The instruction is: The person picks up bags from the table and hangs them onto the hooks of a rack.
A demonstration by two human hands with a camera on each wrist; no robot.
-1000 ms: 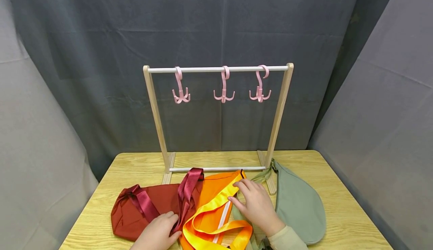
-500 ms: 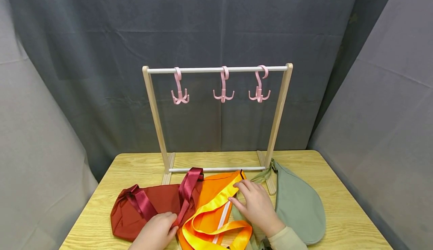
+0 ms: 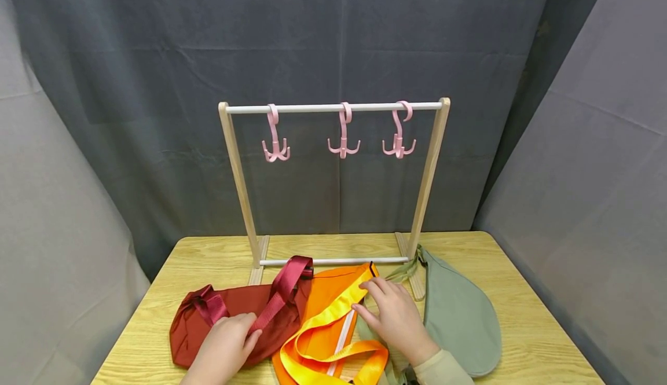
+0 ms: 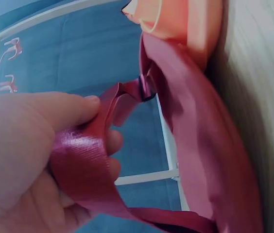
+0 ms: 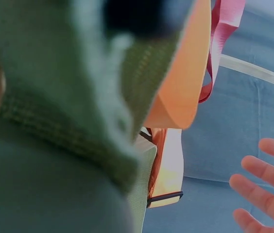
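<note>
A dark red bag (image 3: 250, 301) lies at the left of the table, with shiny crimson straps. My left hand (image 3: 223, 343) grips one strap; up close in the left wrist view, thumb and fingers pinch the ribbon-like crimson strap (image 4: 86, 160), which arches away from the bag. Beside it lies an orange bag (image 3: 336, 281) with a white zip and a looped yellow strap (image 3: 323, 319). Over this bag's right edge is my right hand (image 3: 397, 318), its fingers spread and holding nothing in the right wrist view. To its right is a sage green bag (image 3: 461, 315).
Behind the bags stands a wooden rack (image 3: 431, 165) with a white top rail (image 3: 312, 109). On the rail hang three pink hooks (image 3: 344, 133). Grey curtains enclose the wooden table (image 3: 526, 327) at the back and both sides.
My left hand has moved leftwards, drawing the crimson strap into a slant away from the orange bag. The right hand stays where it was.
</note>
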